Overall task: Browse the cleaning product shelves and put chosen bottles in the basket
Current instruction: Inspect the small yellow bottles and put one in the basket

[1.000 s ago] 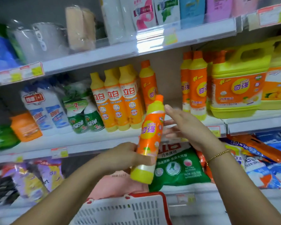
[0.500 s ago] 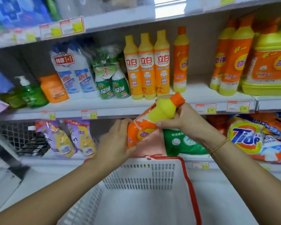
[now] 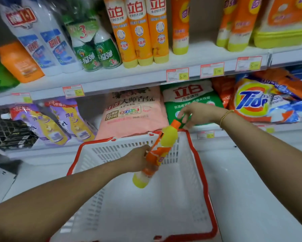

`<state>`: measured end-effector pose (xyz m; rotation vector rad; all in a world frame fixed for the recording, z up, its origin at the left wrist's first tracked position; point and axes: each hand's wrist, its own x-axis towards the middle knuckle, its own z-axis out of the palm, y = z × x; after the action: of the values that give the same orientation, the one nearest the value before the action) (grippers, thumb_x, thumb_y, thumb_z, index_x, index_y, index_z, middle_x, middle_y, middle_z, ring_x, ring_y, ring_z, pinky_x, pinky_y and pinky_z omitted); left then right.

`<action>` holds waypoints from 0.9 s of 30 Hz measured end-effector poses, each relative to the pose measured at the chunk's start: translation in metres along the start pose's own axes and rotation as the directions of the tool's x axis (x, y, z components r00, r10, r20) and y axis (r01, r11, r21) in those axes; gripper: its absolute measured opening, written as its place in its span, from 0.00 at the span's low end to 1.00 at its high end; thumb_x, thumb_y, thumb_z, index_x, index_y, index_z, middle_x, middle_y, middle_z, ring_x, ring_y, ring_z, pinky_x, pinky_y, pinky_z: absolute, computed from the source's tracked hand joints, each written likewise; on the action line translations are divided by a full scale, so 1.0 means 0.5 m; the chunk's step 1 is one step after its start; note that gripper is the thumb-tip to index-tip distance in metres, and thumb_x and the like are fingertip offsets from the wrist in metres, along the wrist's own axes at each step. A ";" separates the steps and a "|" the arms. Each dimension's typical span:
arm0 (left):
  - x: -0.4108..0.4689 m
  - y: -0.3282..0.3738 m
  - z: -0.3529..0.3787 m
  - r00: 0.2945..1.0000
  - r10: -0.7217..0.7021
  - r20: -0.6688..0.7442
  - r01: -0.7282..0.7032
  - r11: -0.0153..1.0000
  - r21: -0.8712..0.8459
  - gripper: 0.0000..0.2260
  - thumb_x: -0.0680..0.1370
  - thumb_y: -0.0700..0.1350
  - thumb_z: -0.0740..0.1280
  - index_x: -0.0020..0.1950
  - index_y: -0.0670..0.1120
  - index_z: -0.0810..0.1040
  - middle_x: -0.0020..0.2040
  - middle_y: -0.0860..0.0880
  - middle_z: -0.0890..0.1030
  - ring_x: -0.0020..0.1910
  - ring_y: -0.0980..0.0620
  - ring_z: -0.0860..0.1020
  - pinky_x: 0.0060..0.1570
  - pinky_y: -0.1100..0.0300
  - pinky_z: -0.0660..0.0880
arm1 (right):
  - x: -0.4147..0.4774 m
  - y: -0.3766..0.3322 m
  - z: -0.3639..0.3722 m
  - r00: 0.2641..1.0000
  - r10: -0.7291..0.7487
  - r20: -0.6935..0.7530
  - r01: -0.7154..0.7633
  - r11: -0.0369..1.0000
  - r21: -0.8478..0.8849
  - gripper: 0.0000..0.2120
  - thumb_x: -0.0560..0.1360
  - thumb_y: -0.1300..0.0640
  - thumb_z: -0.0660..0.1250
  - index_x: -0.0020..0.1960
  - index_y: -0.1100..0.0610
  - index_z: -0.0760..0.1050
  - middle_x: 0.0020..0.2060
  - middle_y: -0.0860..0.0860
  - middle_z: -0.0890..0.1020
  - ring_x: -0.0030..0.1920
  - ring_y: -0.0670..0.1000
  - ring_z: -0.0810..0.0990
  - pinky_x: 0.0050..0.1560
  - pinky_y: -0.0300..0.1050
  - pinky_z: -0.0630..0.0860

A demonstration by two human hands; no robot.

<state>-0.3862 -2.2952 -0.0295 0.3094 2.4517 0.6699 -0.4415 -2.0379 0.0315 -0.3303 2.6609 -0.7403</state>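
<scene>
The left hand (image 3: 138,159) grips the orange bottle (image 3: 166,142) round its middle - tilted, yellow base down inside the white basket (image 3: 111,152), orange cap up towards the far rim; the right hand (image 3: 199,113) hangs just above the cap, fingers loose and holding nothing - whether a fingertip touches the cap cannot be told

You get bright, even light from above the basket (image 3: 111,154), so its white inside washes out with hardly a shadow. Beyond the basket, shade sits under the shelf (image 3: 129,81). Up and left of it, glare streaks the wrapped bottles (image 3: 84,32). Far from the basket, edges bow and price tags (image 3: 177,75) blur.
</scene>
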 end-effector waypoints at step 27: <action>0.132 -0.024 0.147 0.980 -0.154 -0.122 0.166 0.981 0.096 0.14 0.78 0.45 0.66 0.62 0.42 0.78 0.61 0.45 0.79 0.62 0.48 0.76 0.59 0.61 0.69 | 0.024 0.081 -0.025 0.995 0.096 0.040 -0.098 0.995 0.034 0.11 0.73 0.54 0.71 0.45 0.63 0.82 0.39 0.54 0.85 0.39 0.54 0.82 0.46 0.43 0.79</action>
<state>-0.3973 -2.2527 -0.1189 0.1144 2.5929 0.5026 -0.4626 -2.0025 0.0164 -0.2023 2.6039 -0.7423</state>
